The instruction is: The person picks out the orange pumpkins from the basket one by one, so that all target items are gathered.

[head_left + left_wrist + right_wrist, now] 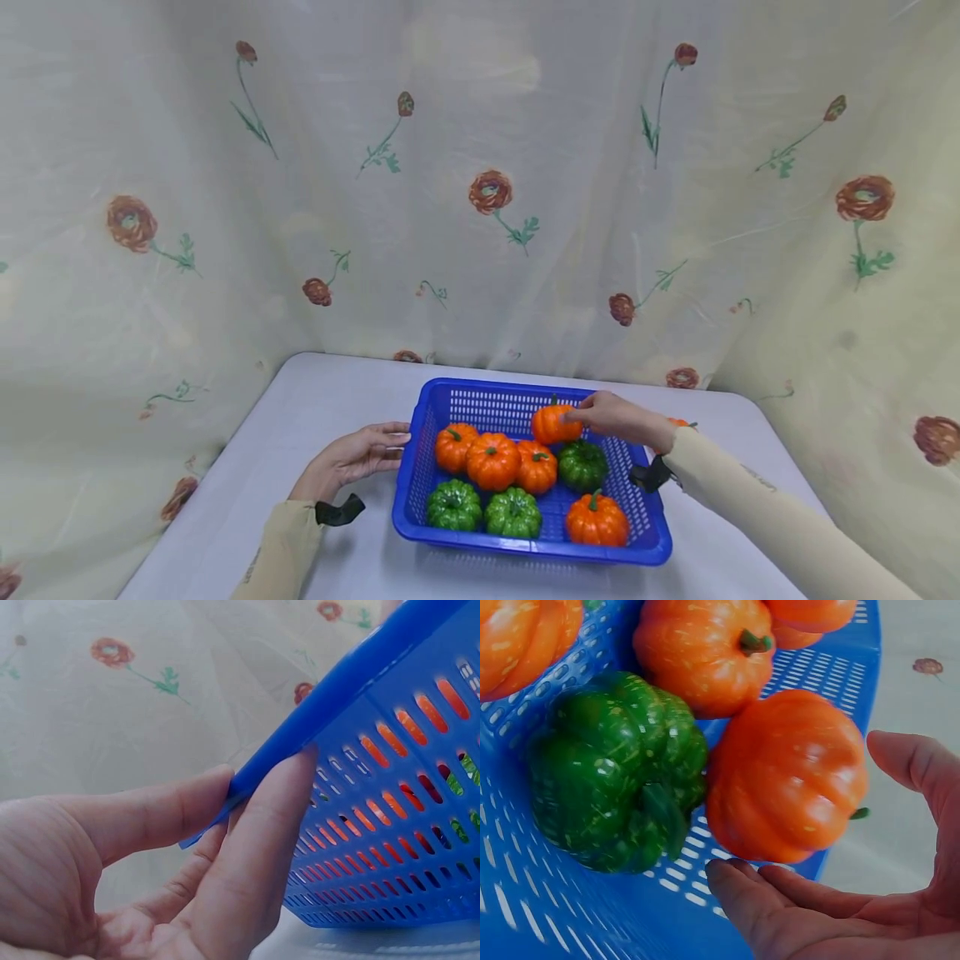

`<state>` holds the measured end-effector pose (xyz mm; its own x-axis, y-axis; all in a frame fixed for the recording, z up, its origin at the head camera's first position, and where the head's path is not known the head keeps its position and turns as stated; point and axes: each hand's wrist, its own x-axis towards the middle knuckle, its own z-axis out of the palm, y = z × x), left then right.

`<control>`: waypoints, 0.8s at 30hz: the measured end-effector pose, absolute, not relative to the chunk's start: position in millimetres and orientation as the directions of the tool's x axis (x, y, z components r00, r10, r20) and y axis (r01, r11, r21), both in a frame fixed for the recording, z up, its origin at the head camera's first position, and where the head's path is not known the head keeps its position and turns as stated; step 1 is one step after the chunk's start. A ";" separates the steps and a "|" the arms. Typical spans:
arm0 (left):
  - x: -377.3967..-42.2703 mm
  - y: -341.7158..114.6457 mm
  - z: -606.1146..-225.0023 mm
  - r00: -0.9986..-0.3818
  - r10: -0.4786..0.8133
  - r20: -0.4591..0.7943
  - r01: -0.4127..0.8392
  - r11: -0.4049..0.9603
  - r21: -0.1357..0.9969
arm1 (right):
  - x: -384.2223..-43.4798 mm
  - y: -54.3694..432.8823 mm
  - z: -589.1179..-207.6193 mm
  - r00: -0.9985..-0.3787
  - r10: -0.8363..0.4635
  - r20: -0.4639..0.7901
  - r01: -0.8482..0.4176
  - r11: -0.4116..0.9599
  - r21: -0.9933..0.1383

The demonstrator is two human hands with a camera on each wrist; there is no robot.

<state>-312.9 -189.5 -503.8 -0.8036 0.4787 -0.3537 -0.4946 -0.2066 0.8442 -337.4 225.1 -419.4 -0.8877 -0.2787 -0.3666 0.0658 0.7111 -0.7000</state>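
Note:
My left hand (356, 457) pinches the left rim of a blue plastic basket (322, 712), thumb on the outer edge and fingers beneath. At the back right of the basket, my right hand (618, 417) is around an orange pumpkin (551, 425). In the right wrist view its thumb stands a little apart from this pumpkin (787, 780), and its fingertips lie right by the pumpkin's lower side. A dark green pumpkin (615, 772) sits beside it. Several more pumpkins lie in the basket, including an orange one (492, 461) in the middle and a green one (453, 505) at front left.
The basket stands on a white table (352, 383). Partly hidden behind my right wrist, another orange item (681, 422) shows outside the basket's right side. A pale flowered curtain (450, 208) hangs behind and along both sides of the table.

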 end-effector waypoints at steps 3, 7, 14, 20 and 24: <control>-312.3 -188.7 -502.4 -0.801 0.485 -0.351 -0.497 -0.211 0.842 | -339.0 223.6 -424.8 -0.892 -0.254 -0.373 0.072 0.736 -0.673; -312.7 -188.5 -501.5 -0.798 0.495 -0.343 -0.496 -0.217 0.841 | -340.4 222.9 -428.7 -0.894 -0.238 -0.381 0.090 0.736 -0.671; -313.6 -189.0 -503.8 -0.799 0.490 -0.349 -0.496 -0.208 0.843 | -340.5 224.6 -432.8 -0.880 -0.281 -0.382 0.113 0.660 -0.743; -312.4 -189.4 -506.1 -0.808 0.468 -0.359 -0.498 -0.216 0.840 | -338.2 225.6 -434.1 -0.872 -0.318 -0.372 0.105 0.621 -0.777; -312.8 -190.4 -506.7 -0.804 0.491 -0.335 -0.490 -0.230 0.841 | -336.4 227.1 -434.5 -0.869 -0.346 -0.355 0.104 0.573 -0.813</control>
